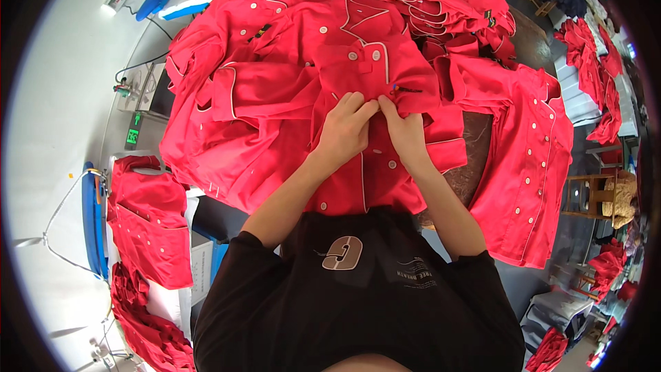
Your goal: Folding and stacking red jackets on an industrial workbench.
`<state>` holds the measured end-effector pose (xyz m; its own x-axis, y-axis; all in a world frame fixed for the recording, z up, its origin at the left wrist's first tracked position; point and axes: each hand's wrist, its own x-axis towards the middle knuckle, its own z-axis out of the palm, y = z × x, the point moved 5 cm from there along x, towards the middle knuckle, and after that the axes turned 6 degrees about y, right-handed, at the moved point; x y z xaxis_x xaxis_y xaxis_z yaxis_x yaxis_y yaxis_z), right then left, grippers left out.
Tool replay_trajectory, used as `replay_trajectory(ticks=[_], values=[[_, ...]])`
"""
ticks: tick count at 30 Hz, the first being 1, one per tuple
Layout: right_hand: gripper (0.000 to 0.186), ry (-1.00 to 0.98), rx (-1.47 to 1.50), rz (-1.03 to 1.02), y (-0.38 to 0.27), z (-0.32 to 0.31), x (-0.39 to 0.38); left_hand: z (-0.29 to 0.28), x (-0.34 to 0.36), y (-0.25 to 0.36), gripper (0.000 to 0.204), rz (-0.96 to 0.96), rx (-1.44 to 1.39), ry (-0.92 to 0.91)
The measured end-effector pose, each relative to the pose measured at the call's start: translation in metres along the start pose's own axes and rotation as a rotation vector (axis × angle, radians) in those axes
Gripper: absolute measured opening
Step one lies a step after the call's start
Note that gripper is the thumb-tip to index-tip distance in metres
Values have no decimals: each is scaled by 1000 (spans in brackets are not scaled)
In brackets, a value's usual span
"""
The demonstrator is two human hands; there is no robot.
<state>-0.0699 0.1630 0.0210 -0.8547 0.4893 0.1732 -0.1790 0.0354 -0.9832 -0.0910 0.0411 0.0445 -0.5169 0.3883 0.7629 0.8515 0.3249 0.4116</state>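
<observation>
A red jacket (406,62) with white piping and pale buttons lies on top of the pile in front of me. My left hand (348,124) is closed, its thumb and curled fingers pinching the jacket's front edge. Beside it, my right hand (405,131) also pinches the cloth, its thumb almost meeting the left one. The exact bit between the fingertips, perhaps a button, is hidden. Just above the hands are two pale buttons (364,56) on a flap and a small dark embroidered mark (407,89).
More red jackets (248,117) are heaped over the table (478,155), its brown top showing at the right. One jacket (520,172) hangs over the right edge. Red garments (150,220) hang at the left near a blue board (93,220). A wooden stool (593,196) stands far right.
</observation>
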Motion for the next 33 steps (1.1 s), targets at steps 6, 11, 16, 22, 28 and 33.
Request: replay_trajectory(ticks=[6, 11, 16, 22, 28, 33], values=[[14, 79, -25, -59, 5, 3, -19, 1, -5, -5, 28, 74, 69, 132], [14, 130, 73, -139, -14, 13, -27, -3, -12, -6, 30, -165, 61, 274], [15, 92, 71, -140, -19, 17, -35, -12, -17, -10, 35, -395, 39, 335], [15, 98, 133, -47, -4, 8, -39, -20, -39, 13, 33, -299, -3, 275], [12, 39, -37, 31, 2, -5, -40, -37, -33, 3, 29, -362, -220, -38], [11, -287, -310, -432, -6, 1, -50, -74, 64, 23, 20, 13, -146, 71]])
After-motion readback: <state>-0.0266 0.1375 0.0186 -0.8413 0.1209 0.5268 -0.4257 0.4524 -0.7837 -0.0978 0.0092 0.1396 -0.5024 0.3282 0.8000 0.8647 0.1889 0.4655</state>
